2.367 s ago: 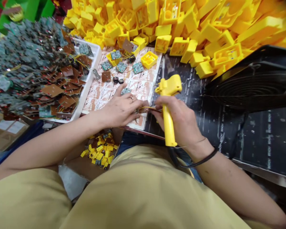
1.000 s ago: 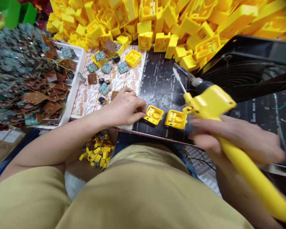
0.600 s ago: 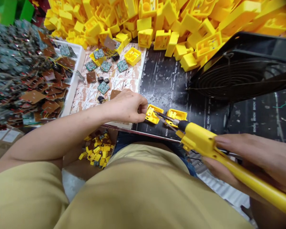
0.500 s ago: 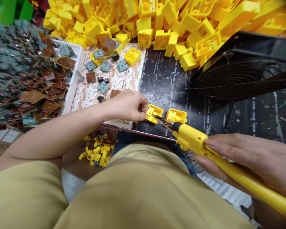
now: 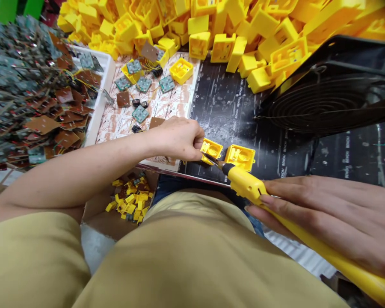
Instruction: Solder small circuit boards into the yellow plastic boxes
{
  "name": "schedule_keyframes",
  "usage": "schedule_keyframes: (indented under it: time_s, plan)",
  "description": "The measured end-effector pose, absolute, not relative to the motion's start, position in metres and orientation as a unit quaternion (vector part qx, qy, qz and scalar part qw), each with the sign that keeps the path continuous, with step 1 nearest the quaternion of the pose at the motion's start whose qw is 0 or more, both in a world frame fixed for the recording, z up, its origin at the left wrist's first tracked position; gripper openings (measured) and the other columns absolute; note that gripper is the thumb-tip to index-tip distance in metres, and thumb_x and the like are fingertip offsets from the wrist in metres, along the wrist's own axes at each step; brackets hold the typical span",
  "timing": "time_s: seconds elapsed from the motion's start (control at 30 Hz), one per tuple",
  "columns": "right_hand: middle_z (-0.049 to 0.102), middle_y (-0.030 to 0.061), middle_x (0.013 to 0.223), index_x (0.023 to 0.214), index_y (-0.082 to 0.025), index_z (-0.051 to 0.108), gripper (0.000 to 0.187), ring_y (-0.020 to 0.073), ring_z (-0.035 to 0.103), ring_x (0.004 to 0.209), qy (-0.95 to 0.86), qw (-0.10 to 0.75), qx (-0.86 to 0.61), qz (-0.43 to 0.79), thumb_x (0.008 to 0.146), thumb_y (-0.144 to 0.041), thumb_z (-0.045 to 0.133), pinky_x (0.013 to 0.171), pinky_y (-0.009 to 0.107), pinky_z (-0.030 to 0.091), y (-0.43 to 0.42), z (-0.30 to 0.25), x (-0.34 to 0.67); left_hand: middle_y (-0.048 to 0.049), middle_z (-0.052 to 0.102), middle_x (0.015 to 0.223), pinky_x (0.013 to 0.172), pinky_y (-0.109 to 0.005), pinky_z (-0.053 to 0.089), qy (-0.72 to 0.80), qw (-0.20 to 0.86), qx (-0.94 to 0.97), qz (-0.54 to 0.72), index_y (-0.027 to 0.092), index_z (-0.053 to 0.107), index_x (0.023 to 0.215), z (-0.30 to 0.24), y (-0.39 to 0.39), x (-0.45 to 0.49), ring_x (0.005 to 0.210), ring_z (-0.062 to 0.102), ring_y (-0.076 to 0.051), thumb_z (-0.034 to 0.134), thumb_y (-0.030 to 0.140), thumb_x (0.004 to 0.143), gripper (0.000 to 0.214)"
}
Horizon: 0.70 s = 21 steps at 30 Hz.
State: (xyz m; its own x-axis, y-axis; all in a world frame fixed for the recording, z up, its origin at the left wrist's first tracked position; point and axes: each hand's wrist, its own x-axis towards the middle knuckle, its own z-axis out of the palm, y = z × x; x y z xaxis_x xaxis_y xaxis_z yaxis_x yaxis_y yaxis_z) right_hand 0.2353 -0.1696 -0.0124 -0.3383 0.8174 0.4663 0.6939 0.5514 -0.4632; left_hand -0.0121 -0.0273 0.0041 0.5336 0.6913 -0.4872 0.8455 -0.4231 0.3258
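Observation:
My right hand (image 5: pixel 327 222) is wrapped round a yellow soldering iron (image 5: pixel 247 184), its handle running down to the lower right. The iron's dark tip points left into a small open yellow plastic case (image 5: pixel 213 147) on the black bench top. At that case's left side is my left hand (image 5: pixel 184 137), with thumb and fingers pinched together; whatever they grip is hidden. A second open yellow case (image 5: pixel 241 157) lies just to the right, hollow side up, behind the iron's front end.
Yellow cases (image 5: pixel 199 45) are heaped along the back. A black fan (image 5: pixel 333 94) stands at right. Green circuit boards (image 5: pixel 140 114) lie on a printed sheet (image 5: pixel 176 107); a white tray (image 5: pixel 104 81) of boards is at left. Below the bench, a cardboard box (image 5: pixel 105 224) contains yellow pieces.
The soldering iron and my right hand have shifted left, bringing the tip closer to my left fingers. My left fingers now cover more of the first case's left side.

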Motion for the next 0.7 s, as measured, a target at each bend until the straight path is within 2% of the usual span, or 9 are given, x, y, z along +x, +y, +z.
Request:
schedule_keyframes:
  time_s: [0.1,0.17,0.27,0.33,0.53,0.7]
  plan:
    - [0.074,0.0006,0.085,0.104,-0.033,0.072,0.024,0.0192,0.073,0.076,-0.831,0.334,-0.436,0.087,0.087,-0.05,0.074,0.062,0.03,0.062,-0.165,-0.013,0.252,0.0021,0.064,0.062,0.062,-0.028,0.035,0.461,0.282,0.827,-0.155,0.02,0.067,0.067,0.007,-0.027,-0.011,0.062,0.057,-0.015,0.066,0.02,0.068,0.001]
    - [0.074,-0.0001,0.086,0.106,-0.032,0.071,0.022,0.0169,0.072,0.075,-0.864,0.319,-0.381,0.085,0.087,-0.043,0.076,0.062,0.028,0.061,-0.162,-0.011,0.257,0.0018,0.064,0.065,0.063,-0.027,0.035,0.456,0.287,0.826,-0.166,0.019,0.068,0.07,0.008,-0.027,-0.012,0.064,0.057,-0.014,0.066,0.021,0.069,0.003]
    - [0.074,0.0008,0.09,0.108,-0.022,0.068,0.027,0.0112,0.071,0.078,-0.889,0.293,-0.337,0.095,0.084,-0.025,0.08,0.074,0.023,0.059,-0.16,-0.005,0.253,0.002,0.063,0.065,0.064,-0.027,0.034,0.454,0.288,0.826,-0.171,0.019,0.069,0.072,0.009,-0.026,-0.013,0.063,0.056,-0.014,0.066,0.021,0.07,0.005]
    - [0.073,0.0017,0.092,0.108,-0.018,0.067,0.028,0.0088,0.07,0.082,-0.887,0.285,-0.349,0.106,0.083,-0.019,0.08,0.081,0.021,0.057,-0.162,-0.002,0.247,0.0025,0.062,0.063,0.064,-0.027,0.033,0.456,0.291,0.824,-0.168,0.018,0.069,0.072,0.009,-0.025,-0.013,0.062,0.055,-0.013,0.066,0.021,0.07,0.004]
    - [0.072,0.0006,0.084,0.101,-0.016,0.065,0.021,0.0061,0.068,0.076,-0.886,0.302,-0.345,0.071,0.087,-0.023,0.079,0.07,0.018,0.054,-0.161,-0.002,0.237,0.004,0.06,0.06,0.063,-0.026,0.032,0.466,0.294,0.818,-0.164,0.018,0.067,0.069,0.009,-0.026,-0.014,0.058,0.052,-0.011,0.066,0.017,0.069,0.001]
    - [0.075,0.0001,0.081,0.099,-0.019,0.062,0.016,0.0075,0.071,0.072,-0.896,0.299,-0.325,0.044,0.092,-0.026,0.074,0.07,0.019,0.058,-0.15,0.003,0.226,0.0035,0.062,0.061,0.062,-0.026,0.033,0.47,0.28,0.819,-0.171,0.019,0.069,0.071,0.009,-0.026,-0.012,0.059,0.054,-0.012,0.066,0.017,0.069,0.004]
